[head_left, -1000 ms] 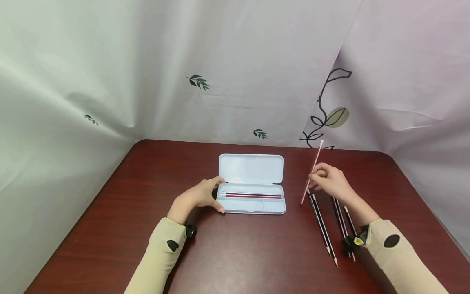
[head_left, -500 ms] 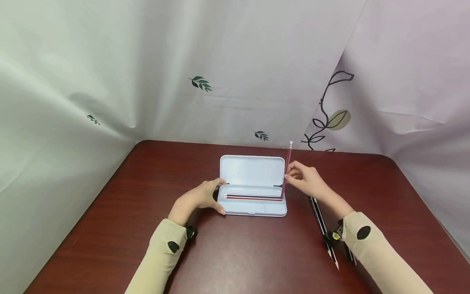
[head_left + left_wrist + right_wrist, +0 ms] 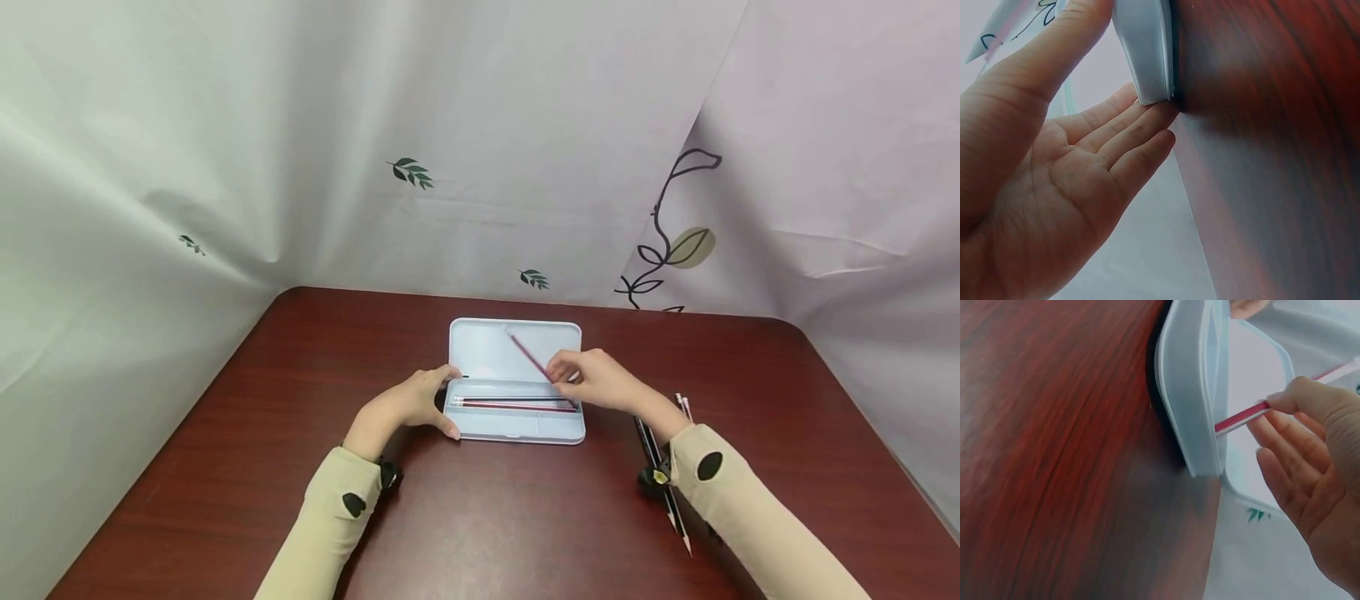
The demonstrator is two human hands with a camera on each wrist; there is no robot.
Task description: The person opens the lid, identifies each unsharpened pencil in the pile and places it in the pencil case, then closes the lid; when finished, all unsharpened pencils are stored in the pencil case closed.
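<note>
A pale blue pencil case (image 3: 491, 425) lies with its lid (image 3: 476, 350) raised. At its left end my left hand (image 3: 405, 404) holds it, thumb at the front corner and fingers at the back; the left wrist view shows the fingers (image 3: 1141, 140) against the end wall. Over the right end, my right hand (image 3: 600, 379) pinches a red pencil (image 3: 529, 355) between thumb and fingers. The pencil slants, its white eraser end up to the left and its lower end inside the case (image 3: 1185, 394). Pencils (image 3: 517, 407) lie lengthwise in the back compartment.
Dark pencils (image 3: 678, 521) lie on the red-brown table (image 3: 480, 517) right of the case, partly hidden under the right forearm. White eraser ends (image 3: 682, 402) show just beyond that forearm. A pale curtain (image 3: 480, 167) with leaf prints hangs behind the table.
My right hand has carried the red pencil left from beside the case to over its right end. The pencil has tipped from near upright to slanting left. The left hand stays put.
</note>
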